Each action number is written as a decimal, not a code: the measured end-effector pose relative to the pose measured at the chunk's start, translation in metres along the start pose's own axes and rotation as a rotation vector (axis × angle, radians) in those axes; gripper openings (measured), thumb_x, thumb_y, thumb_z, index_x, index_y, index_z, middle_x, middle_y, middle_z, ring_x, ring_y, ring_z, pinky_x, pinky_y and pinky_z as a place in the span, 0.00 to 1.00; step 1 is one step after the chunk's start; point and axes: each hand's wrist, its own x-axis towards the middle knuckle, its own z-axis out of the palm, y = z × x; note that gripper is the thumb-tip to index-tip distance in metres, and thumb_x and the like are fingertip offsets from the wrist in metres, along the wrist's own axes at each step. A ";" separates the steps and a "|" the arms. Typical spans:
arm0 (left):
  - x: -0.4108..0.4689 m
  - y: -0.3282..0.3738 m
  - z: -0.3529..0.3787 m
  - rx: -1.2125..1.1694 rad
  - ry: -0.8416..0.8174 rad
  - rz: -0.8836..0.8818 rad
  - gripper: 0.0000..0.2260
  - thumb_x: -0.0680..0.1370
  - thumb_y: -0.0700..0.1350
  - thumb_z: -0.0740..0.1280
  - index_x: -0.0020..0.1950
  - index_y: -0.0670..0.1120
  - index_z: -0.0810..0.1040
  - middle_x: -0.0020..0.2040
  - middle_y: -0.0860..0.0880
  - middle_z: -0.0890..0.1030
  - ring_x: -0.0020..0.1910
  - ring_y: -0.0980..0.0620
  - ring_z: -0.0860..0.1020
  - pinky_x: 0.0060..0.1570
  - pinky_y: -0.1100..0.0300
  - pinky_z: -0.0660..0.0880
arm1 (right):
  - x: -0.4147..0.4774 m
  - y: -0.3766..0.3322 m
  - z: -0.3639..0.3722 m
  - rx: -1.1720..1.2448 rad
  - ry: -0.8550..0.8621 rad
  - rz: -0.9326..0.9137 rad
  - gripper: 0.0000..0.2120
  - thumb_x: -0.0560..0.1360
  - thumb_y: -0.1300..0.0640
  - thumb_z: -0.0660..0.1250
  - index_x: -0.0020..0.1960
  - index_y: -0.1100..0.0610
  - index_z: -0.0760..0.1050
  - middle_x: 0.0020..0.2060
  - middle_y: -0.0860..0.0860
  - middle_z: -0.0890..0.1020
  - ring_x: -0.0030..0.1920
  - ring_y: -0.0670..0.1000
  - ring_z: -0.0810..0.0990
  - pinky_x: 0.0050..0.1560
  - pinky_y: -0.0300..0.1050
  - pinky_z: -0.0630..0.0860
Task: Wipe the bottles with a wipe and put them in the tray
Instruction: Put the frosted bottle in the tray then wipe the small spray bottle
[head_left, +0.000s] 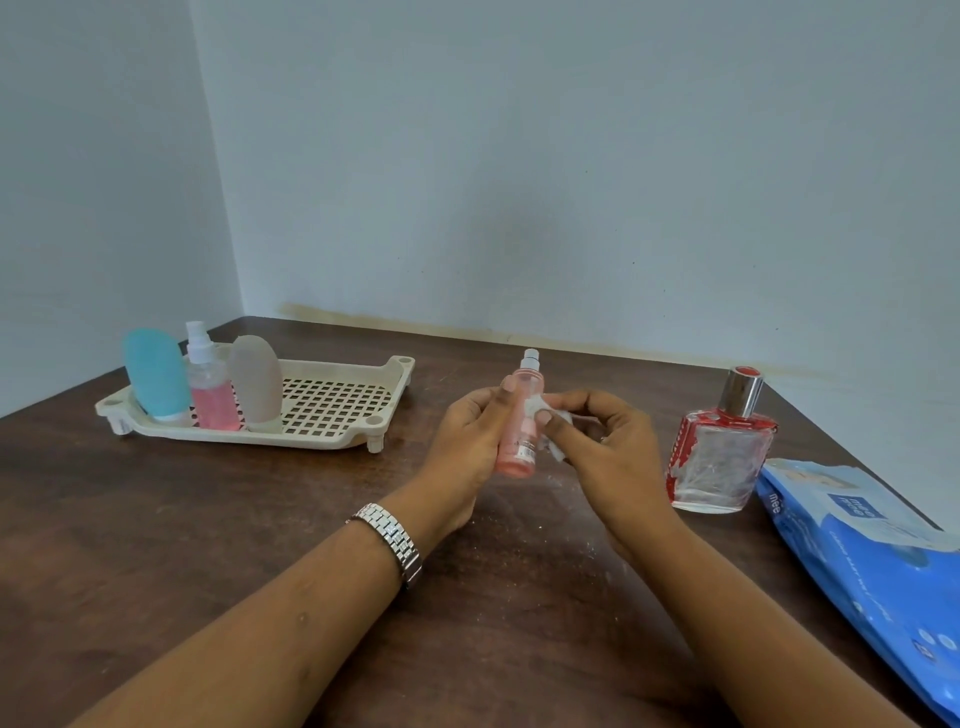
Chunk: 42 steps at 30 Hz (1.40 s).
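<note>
My left hand (470, 441) grips a slim pink spray bottle (521, 415) upright above the middle of the table. My right hand (605, 447) pinches a small white wipe (545, 423) and presses it against the bottle's side. A cream slotted tray (332, 400) sits at the back left. It holds a teal squeeze bottle (156, 376), a pink spray bottle (210, 387) and a beige squeeze bottle (256, 384), all upright at its left end. A square glass bottle (719, 452) with red trim and a silver cap stands to the right of my hands.
A blue pack of wipes (872, 561) lies at the right edge of the dark wooden table (208, 519). Walls close off the back and the left. White specks are scattered on the wood under my hands.
</note>
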 end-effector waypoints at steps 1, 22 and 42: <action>0.000 -0.001 0.000 0.018 -0.020 -0.006 0.18 0.78 0.55 0.62 0.58 0.43 0.78 0.50 0.43 0.84 0.45 0.49 0.82 0.46 0.56 0.80 | 0.001 0.001 -0.001 0.012 0.023 0.008 0.06 0.72 0.63 0.70 0.45 0.54 0.80 0.41 0.48 0.83 0.43 0.49 0.82 0.46 0.45 0.80; 0.000 -0.002 0.002 -0.028 -0.110 -0.029 0.18 0.75 0.39 0.68 0.64 0.49 0.72 0.56 0.44 0.80 0.54 0.45 0.81 0.49 0.49 0.80 | 0.006 0.005 -0.011 0.169 0.054 0.085 0.06 0.74 0.59 0.68 0.51 0.52 0.76 0.42 0.52 0.85 0.44 0.51 0.84 0.44 0.51 0.81; 0.007 0.004 -0.007 -0.168 0.169 -0.007 0.08 0.81 0.43 0.61 0.57 0.42 0.75 0.41 0.46 0.82 0.35 0.56 0.82 0.36 0.61 0.80 | -0.007 0.001 0.003 -0.398 -0.151 -0.204 0.17 0.68 0.56 0.74 0.56 0.52 0.79 0.50 0.43 0.80 0.48 0.36 0.77 0.47 0.27 0.74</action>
